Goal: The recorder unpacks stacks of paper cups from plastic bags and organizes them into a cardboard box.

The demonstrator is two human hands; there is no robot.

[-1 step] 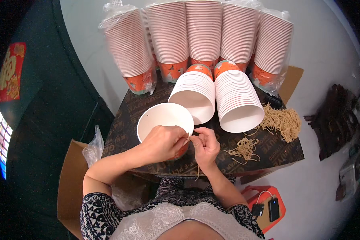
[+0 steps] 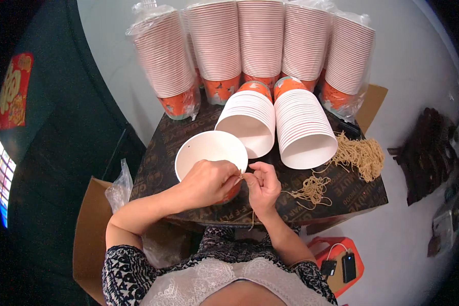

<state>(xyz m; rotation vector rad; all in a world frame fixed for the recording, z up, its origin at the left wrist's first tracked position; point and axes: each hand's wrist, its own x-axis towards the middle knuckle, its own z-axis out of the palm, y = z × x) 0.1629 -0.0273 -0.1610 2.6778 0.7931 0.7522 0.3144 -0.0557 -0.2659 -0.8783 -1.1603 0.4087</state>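
A white paper bucket (image 2: 196, 155) with an orange outside stands upright near the table's front edge, a small hole showing near its left rim. My left hand (image 2: 209, 182) reaches over its near side, thumb and fingertips pinched on a thin tan string (image 2: 252, 220). Beside the bucket's right rim, my right hand (image 2: 263, 189) pinches the same string, fingers curled. The fingertips of both hands almost meet at the rim, and a loose end of string hangs below. Whether the string passes through a hole there is hidden by my fingers.
Two nested bucket stacks (image 2: 306, 132) lie on their sides behind, mouths toward me. Tall plastic-wrapped stacks (image 2: 217, 46) line the table's back. Tan string lies in a small tangle (image 2: 313, 191) and a larger heap (image 2: 364, 157) at right. An open cardboard box (image 2: 89, 234) stands at left.
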